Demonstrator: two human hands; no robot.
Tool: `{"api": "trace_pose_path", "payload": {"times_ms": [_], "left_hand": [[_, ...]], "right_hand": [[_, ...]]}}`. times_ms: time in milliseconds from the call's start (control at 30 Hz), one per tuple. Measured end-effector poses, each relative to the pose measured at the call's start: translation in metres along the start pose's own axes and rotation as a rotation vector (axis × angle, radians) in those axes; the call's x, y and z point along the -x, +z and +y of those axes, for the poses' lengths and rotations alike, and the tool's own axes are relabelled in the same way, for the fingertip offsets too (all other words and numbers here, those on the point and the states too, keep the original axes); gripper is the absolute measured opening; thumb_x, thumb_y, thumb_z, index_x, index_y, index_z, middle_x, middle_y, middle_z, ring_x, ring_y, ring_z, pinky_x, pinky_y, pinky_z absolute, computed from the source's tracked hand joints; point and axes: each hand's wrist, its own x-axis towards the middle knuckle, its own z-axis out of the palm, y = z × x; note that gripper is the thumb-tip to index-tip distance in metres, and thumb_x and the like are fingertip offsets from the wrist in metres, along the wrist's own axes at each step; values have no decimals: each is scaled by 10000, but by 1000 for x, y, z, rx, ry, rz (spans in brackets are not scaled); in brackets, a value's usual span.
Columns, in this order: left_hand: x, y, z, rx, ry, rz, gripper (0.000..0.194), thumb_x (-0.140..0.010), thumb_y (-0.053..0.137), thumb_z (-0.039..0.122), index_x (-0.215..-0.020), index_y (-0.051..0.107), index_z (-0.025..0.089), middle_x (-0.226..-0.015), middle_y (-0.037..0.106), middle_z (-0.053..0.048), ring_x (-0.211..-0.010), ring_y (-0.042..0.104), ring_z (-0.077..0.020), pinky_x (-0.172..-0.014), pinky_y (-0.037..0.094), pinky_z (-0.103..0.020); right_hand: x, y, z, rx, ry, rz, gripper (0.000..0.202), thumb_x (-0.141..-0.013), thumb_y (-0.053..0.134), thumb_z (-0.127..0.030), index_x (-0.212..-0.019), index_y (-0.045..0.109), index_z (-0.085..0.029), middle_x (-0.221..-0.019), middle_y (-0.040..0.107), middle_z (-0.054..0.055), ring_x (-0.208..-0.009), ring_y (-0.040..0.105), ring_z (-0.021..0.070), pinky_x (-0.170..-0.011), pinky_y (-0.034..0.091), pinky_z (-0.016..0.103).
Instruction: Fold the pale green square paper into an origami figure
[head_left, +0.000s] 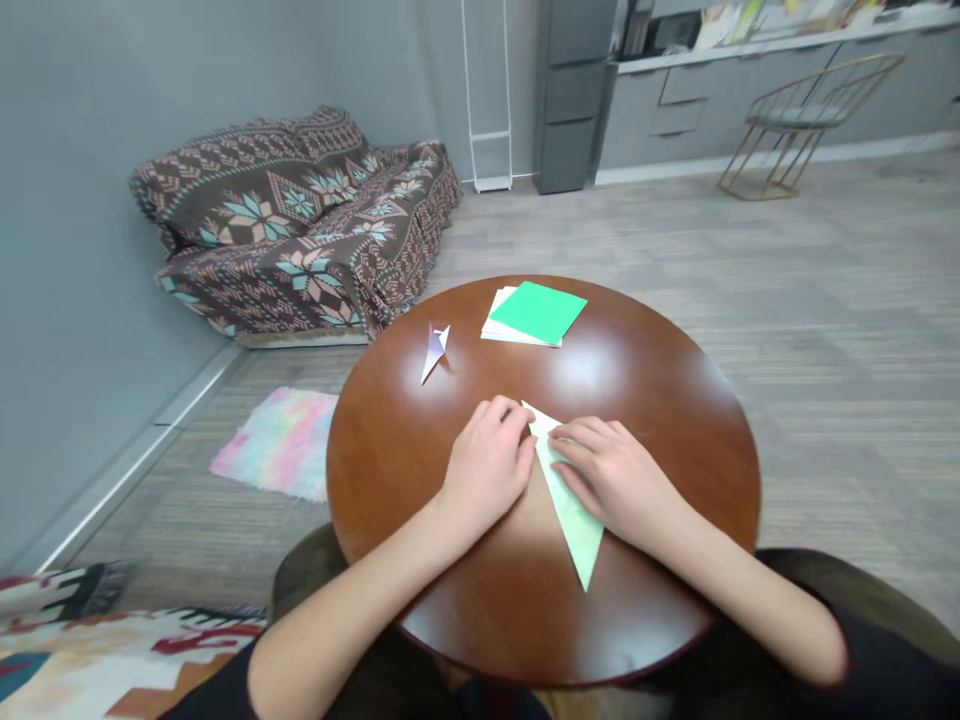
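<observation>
A pale green sheet of paper [574, 520], folded into a long pointed shape, lies on the round brown table [390, 480] with one tip toward me. My left hand [491, 455] is at its upper left edge, fingers curled, fingertips at the top corner. Over the paper's right side rests my right hand [604, 470], its fingers bent and touching the paper, palm down. The thumb lies a little apart from the other fingers. Part of the paper is hidden under the right hand.
A green square sheet [540, 311] lies on white sheets [499, 330] at the table's far side. Left of it stands a small folded purple-and-white paper piece [435, 352]. Beyond are a covered sofa [300, 220], a fluffy rug [281, 445] and a gold chair [799, 118].
</observation>
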Motion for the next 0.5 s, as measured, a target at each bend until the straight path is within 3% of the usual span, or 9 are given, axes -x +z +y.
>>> {"api": "trace_pose_path", "payload": {"times_ms": [167, 500], "left_hand": [[16, 3, 4, -104, 49, -46, 359, -946, 554, 335, -1278, 564, 198, -1275, 614, -104, -1157, 521, -288, -910, 448, -448], [16, 5, 8, -177, 81, -88, 428, -968, 460, 320, -1366, 488, 166, -1356, 568, -131, -1223, 472, -311, -956, 396, -478]], "right_hand": [[-2, -2, -1, 11, -6, -24, 181, -991, 532, -208, -997, 700, -141, -1095, 719, 121, -999, 612, 262, -772, 411, 380], [-3, -6, -1, 21, -27, -60, 219, -1001, 506, -206, -1043, 707, -130, -1141, 728, 133, -1013, 620, 272, -808, 441, 404]]}}
